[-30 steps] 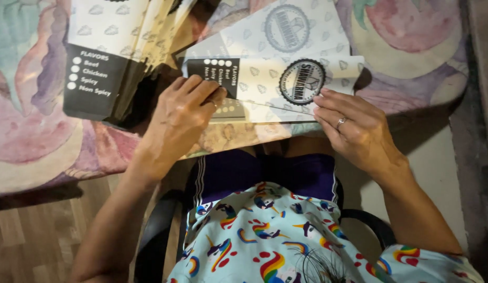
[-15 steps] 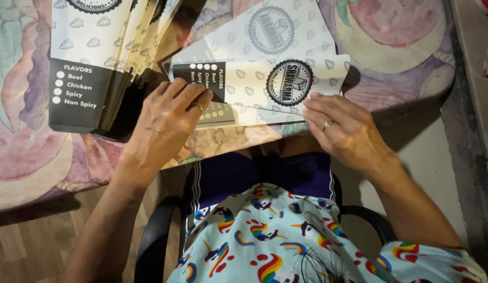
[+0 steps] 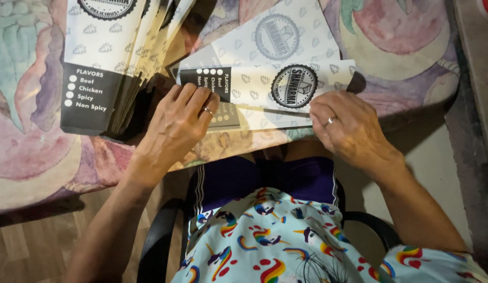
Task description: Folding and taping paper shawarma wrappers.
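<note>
A long white paper sleeve (image 3: pixel 265 84) with a black end and a round black emblem lies crosswise on the table edge, on top of more flat sleeves (image 3: pixel 286 36). My left hand (image 3: pixel 178 123) presses flat on its black end, fingers spread, a ring on one finger. My right hand (image 3: pixel 346 126) rests on the sleeve's lower edge near the right end, fingers curled on the paper. Whether either hand pinches the sleeve is hidden by the fingers.
A fanned stack of the same white and black sleeves (image 3: pixel 105 63) lies at the upper left. The table has a pastel patterned cloth (image 3: pixel 29 120). Below are my lap, a colourful shirt, a black chair arm (image 3: pixel 160 241) and wood floor.
The view has drifted slightly, so everything sits a little lower and left in frame. Both hands stay on the sleeve in nearly the same pose.
</note>
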